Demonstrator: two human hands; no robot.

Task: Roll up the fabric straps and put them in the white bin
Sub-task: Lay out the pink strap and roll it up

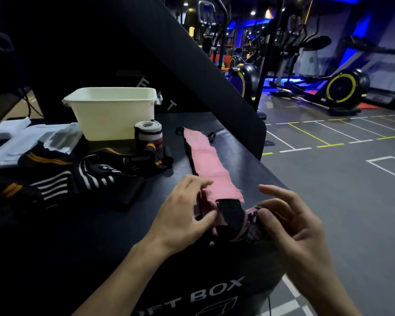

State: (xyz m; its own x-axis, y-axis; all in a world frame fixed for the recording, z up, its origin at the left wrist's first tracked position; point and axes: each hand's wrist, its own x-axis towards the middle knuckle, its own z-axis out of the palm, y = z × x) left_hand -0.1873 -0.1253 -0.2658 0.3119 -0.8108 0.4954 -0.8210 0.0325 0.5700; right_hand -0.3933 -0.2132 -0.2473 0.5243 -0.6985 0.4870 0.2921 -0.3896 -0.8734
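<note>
One head-worn view looks forward and down from close above a black box (123,236) (its top fills the lower left), with both forearms reaching in from the bottom edge. Beyond the box's right edge lies the gym floor (342,169).

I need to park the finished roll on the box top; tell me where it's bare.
Bare: the dark top between the rolled grey-and-red strap and the flat pink fabric strap, and near the left hand. Crowded: the black striped straps left of it.
</note>
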